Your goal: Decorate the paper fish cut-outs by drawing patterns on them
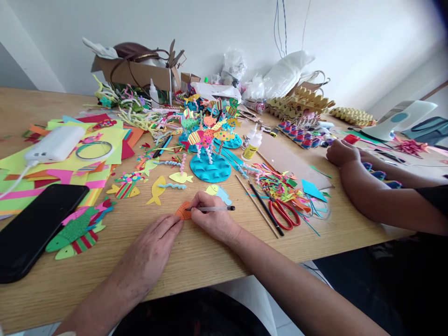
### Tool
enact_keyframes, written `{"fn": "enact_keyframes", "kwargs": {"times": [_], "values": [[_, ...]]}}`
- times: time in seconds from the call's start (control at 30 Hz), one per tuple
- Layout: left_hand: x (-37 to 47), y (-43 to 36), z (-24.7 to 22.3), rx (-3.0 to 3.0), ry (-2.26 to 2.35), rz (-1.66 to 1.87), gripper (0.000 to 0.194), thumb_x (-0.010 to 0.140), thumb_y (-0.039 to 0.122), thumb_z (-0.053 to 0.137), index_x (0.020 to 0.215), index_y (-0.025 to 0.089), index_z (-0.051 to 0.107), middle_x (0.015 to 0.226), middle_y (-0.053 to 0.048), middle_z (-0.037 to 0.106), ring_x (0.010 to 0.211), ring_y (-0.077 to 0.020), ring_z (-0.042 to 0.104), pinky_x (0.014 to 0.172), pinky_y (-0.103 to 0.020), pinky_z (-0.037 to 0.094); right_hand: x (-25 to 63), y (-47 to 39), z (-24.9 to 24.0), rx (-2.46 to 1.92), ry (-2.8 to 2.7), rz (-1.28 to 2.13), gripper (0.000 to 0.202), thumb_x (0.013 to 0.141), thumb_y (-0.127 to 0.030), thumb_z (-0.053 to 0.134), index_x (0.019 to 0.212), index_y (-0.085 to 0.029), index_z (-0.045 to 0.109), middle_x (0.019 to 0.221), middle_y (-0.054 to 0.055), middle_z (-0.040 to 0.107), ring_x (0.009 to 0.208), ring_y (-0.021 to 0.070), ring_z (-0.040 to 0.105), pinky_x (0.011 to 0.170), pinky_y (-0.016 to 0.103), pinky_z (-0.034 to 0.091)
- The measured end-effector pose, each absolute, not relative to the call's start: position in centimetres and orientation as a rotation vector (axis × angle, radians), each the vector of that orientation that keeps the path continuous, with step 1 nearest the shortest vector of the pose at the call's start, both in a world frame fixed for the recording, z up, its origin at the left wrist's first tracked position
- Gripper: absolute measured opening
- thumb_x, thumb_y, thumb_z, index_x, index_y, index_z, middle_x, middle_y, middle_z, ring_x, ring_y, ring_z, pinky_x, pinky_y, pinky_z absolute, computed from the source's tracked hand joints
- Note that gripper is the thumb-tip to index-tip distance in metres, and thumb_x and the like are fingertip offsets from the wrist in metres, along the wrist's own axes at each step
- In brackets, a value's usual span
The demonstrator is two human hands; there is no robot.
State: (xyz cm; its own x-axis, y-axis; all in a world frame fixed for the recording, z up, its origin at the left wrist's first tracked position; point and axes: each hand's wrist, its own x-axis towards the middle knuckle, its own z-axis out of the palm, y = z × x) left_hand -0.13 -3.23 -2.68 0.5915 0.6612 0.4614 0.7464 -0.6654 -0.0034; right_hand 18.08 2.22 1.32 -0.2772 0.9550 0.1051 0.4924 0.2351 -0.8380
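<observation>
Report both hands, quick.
Left hand: fingers resting at the edge of the orange paper, flat on the table.
Right hand: closed on the pen, over that paper.

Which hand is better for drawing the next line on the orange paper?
Probably the right hand: it holds the pen, tip at the orange paper. The left hand has no pen; its fingertips rest by the paper's edge.

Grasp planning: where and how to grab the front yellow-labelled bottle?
Probably the body of the yellow-labelled bottle, from the near right: it stands nozzle up, with another white bottle close behind and the blue base to its left.
</observation>
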Motion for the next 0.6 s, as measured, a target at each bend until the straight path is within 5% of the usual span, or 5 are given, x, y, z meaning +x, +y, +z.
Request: {"fn": "enact_keyframes", "kwargs": {"times": [0.6], "values": [[-0.25, -3.11, -2.65, -2.650, -1.185, -0.648, 0.040, 0.092, 0.010, 0.027, 0.119, 0.011, 0.056, 0.118, -0.011, 0.061, 0.109, -0.0205, 0.057, 0.093, -0.035, 0.050, 18.17, 2.19, 0.98, -1.281, -1.857, 0.939, 0.012, 0.066, -0.009, 0.052, 0.062, -0.019, 0.047, 0.055, -0.006, 0.049, 0.049, 0.0077, 0.043, 0.050, 0.019, 0.033]]}}
